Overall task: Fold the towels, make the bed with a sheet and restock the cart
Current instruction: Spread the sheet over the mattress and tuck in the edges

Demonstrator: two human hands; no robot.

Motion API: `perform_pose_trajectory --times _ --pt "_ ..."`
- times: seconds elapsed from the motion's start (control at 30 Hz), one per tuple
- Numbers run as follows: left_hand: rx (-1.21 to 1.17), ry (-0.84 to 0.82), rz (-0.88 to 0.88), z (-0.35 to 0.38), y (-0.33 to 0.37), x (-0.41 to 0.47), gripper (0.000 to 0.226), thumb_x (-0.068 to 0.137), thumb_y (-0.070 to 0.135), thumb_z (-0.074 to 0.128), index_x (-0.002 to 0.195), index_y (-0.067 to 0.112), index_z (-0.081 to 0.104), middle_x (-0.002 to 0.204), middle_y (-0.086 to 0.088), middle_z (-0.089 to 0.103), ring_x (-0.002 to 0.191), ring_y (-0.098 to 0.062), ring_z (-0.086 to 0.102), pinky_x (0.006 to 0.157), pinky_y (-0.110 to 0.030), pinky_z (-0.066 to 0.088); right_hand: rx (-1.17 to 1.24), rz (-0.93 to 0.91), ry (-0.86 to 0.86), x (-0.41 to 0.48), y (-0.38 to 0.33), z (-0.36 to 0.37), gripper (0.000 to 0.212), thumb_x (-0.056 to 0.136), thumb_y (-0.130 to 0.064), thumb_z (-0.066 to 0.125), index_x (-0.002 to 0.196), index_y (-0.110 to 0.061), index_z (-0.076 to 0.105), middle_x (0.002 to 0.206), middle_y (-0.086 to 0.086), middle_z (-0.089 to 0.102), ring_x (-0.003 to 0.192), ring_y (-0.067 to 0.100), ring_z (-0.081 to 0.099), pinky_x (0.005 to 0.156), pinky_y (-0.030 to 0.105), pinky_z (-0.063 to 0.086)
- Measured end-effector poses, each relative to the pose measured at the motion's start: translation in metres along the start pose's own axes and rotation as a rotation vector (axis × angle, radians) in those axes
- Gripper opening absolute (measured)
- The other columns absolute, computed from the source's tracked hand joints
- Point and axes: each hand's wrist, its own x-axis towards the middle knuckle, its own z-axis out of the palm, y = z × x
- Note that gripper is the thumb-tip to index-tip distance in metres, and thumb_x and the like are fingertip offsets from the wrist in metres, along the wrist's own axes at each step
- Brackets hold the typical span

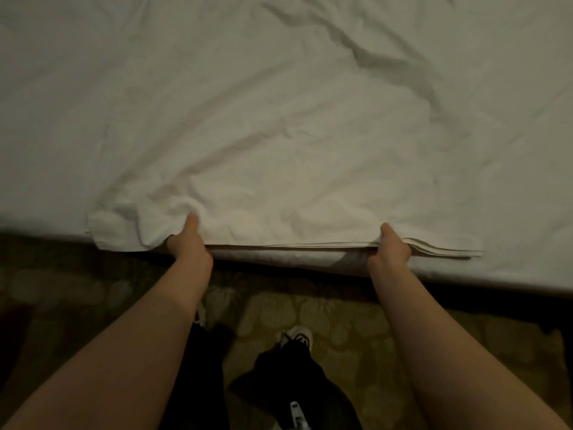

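A person stands at the side of a bed [93, 119] and works a white folded sheet [279, 193] lying at its near edge, both bare arms stretched out over a patterned carpet [341, 330]. At far left the sheet's end [102, 231] hangs loose and rumpled just over the edge of the mattress, where nothing holds it. Just to the right of it the left hand [187, 240] is closed on the sheet's near edge, thumb pressed down on top and fingers tucked out of sight beneath, so the cloth bunches into a small ridge at the thumb. Between the two hands the near hem is drawn into a nearly straight line, which suggests the pair of grips is meant to keep the cloth taut and square to the bed. The right hand [390, 246] pinches the same edge in the same way, thumb above and fingers hidden below. Past it, at right, several stacked layers [440, 248] show at the hem, a sign that the sheet is still folded and has yet to be opened out. Beyond the hands, creases fan away across the bed towards a deeper wrinkle [387, 63] at upper right. The bed-making step appears to be at an early point. No towels or cart are in sight. Below, dark trousers and a white shoe [300, 333] mark where the person stands close to the bedside.
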Motion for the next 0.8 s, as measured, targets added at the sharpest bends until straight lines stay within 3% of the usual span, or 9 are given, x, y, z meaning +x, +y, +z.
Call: perform_pose_trajectory --times 0.07,0.17,0.33,0.5,0.67,0.8 --pt "0.055 0.018 0.012 0.0 0.003 -0.005 0.047 0.087 0.015 0.066 0.131 0.013 0.048 0.111 0.002 0.055 0.097 -0.017 0.056 0.094 -0.031 0.049 -0.04 -0.035 0.016 0.0 0.001 -0.005 0.045 0.086 -0.014 0.065 0.126 0.001 0.051 0.11 0.011 0.06 0.094 0.026 0.061 0.087 0.038 0.053" --pt "0.097 0.009 0.023 -0.005 0.012 -0.011 0.046 0.088 0.014 0.064 0.131 0.01 0.047 0.118 -0.002 0.054 0.1 -0.019 0.054 0.097 -0.034 0.048 -0.111 -0.111 0.02 -0.005 -0.004 -0.015 0.044 0.088 -0.016 0.063 0.126 0.002 0.049 0.107 0.009 0.055 0.099 0.026 0.057 0.095 0.038 0.049" --pt "0.103 -0.08 0.092 -0.023 0.04 -0.048 0.047 0.089 0.014 0.064 0.132 0.009 0.047 0.111 0.0 0.052 0.101 -0.017 0.054 0.098 -0.031 0.047 -0.13 -0.23 0.002 -0.047 -0.027 -0.039 0.049 0.088 -0.012 0.059 0.132 0.001 0.043 0.12 0.011 0.055 0.11 0.025 0.054 0.099 0.035 0.045" --pt "0.134 -0.145 0.15 -0.058 0.074 -0.088 0.041 0.088 0.009 0.061 0.129 0.009 0.052 0.121 -0.003 0.056 0.104 -0.018 0.056 0.095 -0.03 0.048 -0.055 -0.337 0.01 -0.104 -0.041 -0.075 0.05 0.086 0.0 0.055 0.134 -0.003 0.041 0.126 0.012 0.054 0.11 0.025 0.054 0.088 0.021 0.041" --pt "0.217 -0.239 0.306 -0.123 0.098 -0.137 0.037 0.092 0.004 0.052 0.129 0.008 0.054 0.125 -0.006 0.057 0.112 -0.018 0.053 0.092 -0.023 0.043 -0.044 -0.409 0.019 -0.159 -0.019 -0.125 0.051 0.084 0.004 0.054 0.132 -0.003 0.04 0.129 0.011 0.052 0.111 0.024 0.054 0.088 0.021 0.041" --pt "0.252 -0.276 0.377 -0.176 0.117 -0.168 0.038 0.092 0.002 0.051 0.13 0.006 0.052 0.126 -0.008 0.057 0.107 -0.016 0.053 0.086 -0.022 0.043 0.02 -0.469 0.011 -0.211 -0.003 -0.159 0.057 0.082 0.005 0.055 0.138 0.001 0.039 0.133 0.014 0.051 0.121 0.026 0.052 0.1 0.029 0.043"
